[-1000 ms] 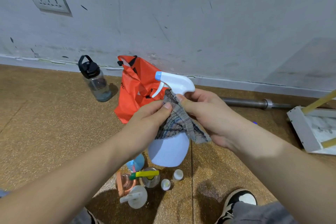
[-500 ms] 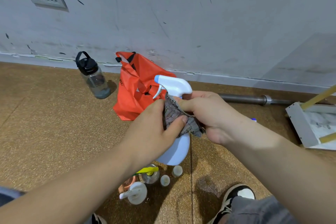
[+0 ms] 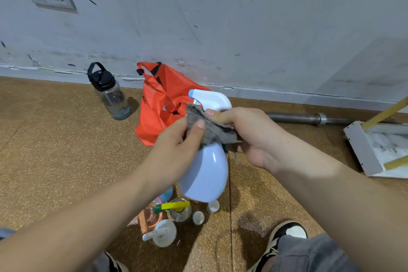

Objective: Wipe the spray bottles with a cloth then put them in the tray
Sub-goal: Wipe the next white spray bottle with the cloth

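A pale blue spray bottle [image 3: 205, 174] with a white trigger head is held up in the air in front of me. A grey checked cloth [image 3: 215, 131] is wrapped around its neck. My left hand [image 3: 176, 152] grips the bottle's upper body with its thumb pressed on the cloth. My right hand [image 3: 249, 137] is closed on the cloth at the neck, just under the trigger head. Below the bottle, on the floor, stand several smaller spray and pump bottles [image 3: 164, 232]. The white tray [image 3: 362, 150] lies at the right edge, on the floor.
An orange bag [image 3: 159, 104] and a clear water bottle [image 3: 110, 95] with a black cap stand by the wall. A steel bar [image 3: 304, 118] lies along the skirting. Yellow sticks rest across the tray. My shoe [image 3: 284, 236] is at the lower right, on the brown speckled floor.
The cloth has been bunched higher up around the bottle's neck, baring the round body. My left thumb has slid up over the cloth. Both hands kept their grip.
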The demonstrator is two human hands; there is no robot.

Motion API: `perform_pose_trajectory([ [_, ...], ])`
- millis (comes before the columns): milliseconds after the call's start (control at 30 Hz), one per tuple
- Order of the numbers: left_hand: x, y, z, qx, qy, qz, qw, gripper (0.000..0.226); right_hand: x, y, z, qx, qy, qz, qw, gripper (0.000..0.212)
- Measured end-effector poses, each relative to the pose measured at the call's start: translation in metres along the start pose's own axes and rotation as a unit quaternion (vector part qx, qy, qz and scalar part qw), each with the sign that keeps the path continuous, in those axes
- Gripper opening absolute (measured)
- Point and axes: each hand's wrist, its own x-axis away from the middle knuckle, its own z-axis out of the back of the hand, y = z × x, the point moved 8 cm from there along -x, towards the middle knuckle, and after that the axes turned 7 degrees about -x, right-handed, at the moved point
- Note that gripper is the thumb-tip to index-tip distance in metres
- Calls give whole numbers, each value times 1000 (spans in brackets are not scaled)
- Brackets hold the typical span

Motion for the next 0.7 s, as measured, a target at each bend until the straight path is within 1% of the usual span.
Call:
perform_pose_trajectory([
  [33, 2, 0, -6, -39, -20, -13, 999, 8, 1, 1, 0, -11, 1, 0, 1000, 31],
  [100, 9, -5, -17, -132, -37, -36, 990, 37, 4, 5, -3, -30, 0, 5, 1000, 26],
  [133, 9, -6, -16, -162, -16, -32, 986, 44, 5, 8, -4, -30, -1, 9, 1000, 22],
  [167, 8, -6, -12, -168, 12, -28, 985, 43, 6, 10, -6, -24, -1, 19, 1000, 20],
  [200, 6, -5, -8, -163, 29, -25, 986, 39, 7, 12, -8, -20, 0, 34, 999, 20],
  [233, 3, -3, -5, -146, 31, -25, 988, 36, 8, 12, -10, -26, 2, 47, 999, 19],
  [267, 0, -3, -5, -119, 13, -19, 993, 36, 8, 11, -10, -40, 5, 53, 998, 18],
  [333, -3, -1, -11, -35, -59, 6, 998, 39, 7, 7, -8, -61, 8, 51, 997, 17],
  [367, -3, -2, -16, 5, -94, 24, 995, 39, 6, 6, -6, -54, 8, 48, 997, 16],
  [400, -2, -3, -18, 24, -113, 36, 993, 36, 5, 5, -4, -40, 9, 49, 998, 17],
  [433, -3, -6, -18, 23, -111, 41, 993, 32, 5, 4, -3, -24, 9, 51, 998, 17],
  [533, -6, -17, -9, 8, -48, 29, 998, 20, 6, 7, -7, -19, -2, 66, 998, 20],
  [633, -2, -19, -1, -41, 33, 23, 998, 19, 10, 6, -13, -27, -16, 98, 995, 19],
  [700, -1, -16, -1, -59, 58, 19, 996, 17, 9, 5, -15, -48, -25, 110, 992, 18],
])
